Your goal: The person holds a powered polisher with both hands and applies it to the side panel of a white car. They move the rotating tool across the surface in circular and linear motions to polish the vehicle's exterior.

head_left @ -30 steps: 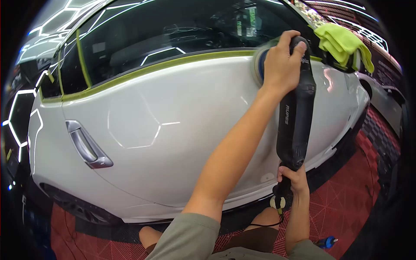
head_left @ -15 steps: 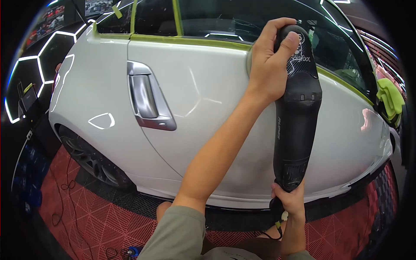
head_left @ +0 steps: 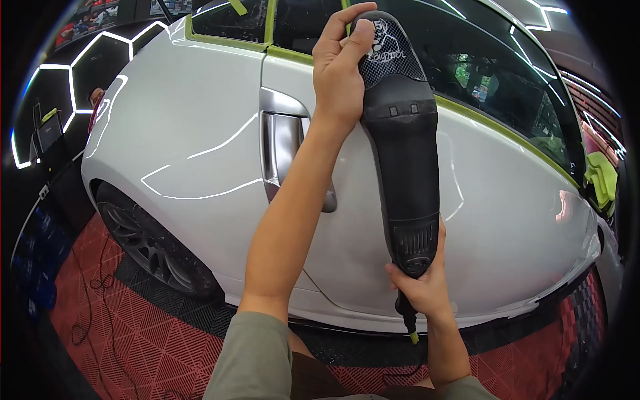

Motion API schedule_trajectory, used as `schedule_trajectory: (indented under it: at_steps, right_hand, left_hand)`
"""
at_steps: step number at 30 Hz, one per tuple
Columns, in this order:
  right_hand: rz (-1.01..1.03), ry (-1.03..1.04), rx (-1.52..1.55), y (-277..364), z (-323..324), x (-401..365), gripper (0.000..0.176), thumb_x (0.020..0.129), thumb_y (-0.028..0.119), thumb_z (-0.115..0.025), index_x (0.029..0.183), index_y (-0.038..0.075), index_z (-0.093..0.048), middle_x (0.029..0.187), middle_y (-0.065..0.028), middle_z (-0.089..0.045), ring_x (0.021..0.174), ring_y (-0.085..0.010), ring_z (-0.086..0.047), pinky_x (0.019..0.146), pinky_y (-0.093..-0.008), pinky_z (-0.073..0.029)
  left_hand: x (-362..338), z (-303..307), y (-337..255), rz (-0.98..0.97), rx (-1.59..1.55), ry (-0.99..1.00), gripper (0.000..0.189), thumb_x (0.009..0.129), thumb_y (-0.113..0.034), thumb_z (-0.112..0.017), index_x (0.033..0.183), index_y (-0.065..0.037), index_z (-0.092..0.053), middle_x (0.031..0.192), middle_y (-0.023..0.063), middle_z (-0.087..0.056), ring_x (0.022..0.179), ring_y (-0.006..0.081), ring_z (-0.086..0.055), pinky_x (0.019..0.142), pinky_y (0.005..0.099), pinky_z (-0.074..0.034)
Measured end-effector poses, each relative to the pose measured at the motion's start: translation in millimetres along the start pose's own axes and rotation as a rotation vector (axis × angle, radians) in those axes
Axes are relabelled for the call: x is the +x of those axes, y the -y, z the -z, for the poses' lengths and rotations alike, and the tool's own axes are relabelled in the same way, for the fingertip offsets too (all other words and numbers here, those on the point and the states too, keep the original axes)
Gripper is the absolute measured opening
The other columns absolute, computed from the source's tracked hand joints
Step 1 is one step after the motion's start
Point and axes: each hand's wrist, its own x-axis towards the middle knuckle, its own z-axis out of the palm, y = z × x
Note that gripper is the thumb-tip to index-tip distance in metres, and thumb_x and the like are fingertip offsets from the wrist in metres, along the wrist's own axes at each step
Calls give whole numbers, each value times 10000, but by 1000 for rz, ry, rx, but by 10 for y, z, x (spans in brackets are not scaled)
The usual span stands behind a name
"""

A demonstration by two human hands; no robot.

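Observation:
A long black polishing machine (head_left: 403,147) lies against the white car door (head_left: 507,220), its head up by the window line. My left hand (head_left: 339,70) grips the head of the machine near the top of the door. My right hand (head_left: 417,290) holds the tail end of the machine where the cord comes out. The polishing pad is hidden behind the machine and my left hand. A chrome door handle (head_left: 283,150) sits just left of my left forearm. Green masking tape (head_left: 507,137) runs along the window trim.
The rear wheel (head_left: 150,250) stands at lower left on red grid floor tiles (head_left: 133,333), where a thin cable (head_left: 93,293) lies. A yellow-green cloth (head_left: 603,177) hangs at the far right. Hexagonal lights reflect in the paint.
Both hands and the polishing machine have moved along the door toward the rear of the car. The machine now sits beside the door handle, and the rear wheel shows more fully.

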Motion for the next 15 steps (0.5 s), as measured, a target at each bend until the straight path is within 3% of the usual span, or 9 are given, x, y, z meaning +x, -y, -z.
schedule_trajectory:
  at_steps: [5, 6, 15]
  right_hand:
    - [-24, 35, -11, 157, -294, 222, 1038, 729, -129, -620, 1553, 157, -58, 1100, -119, -568, 726, -130, -604, 573, -251, -521]
    - [26, 11, -1, 120, -367, 278, 1021, 733, -124, -616, 1552, 176, -86, 1043, -116, -581, 642, -123, -587, 483, -243, -489]
    - [63, 114, -88, 339, -753, 638, 1004, 737, -109, -614, 1552, 171, -97, 1075, -121, -585, 673, -119, -592, 504, -245, -492]
  left_hand:
    - [254, 389, 20, -113, 114, -37, 362, 1011, -224, -508, 1290, 1, -561, 1158, 57, -611, 1005, 114, -539, 908, 244, -416]
    - [298, 465, 11, -108, 111, -41, 359, 1013, -230, -510, 1286, -4, -565, 1156, 56, -611, 996, 111, -536, 901, 241, -415]
    - [592, 1062, -116, -190, 181, -131, 317, 1020, -247, -512, 1240, -44, -618, 1045, 11, -616, 942, 91, -522, 875, 243, -410]
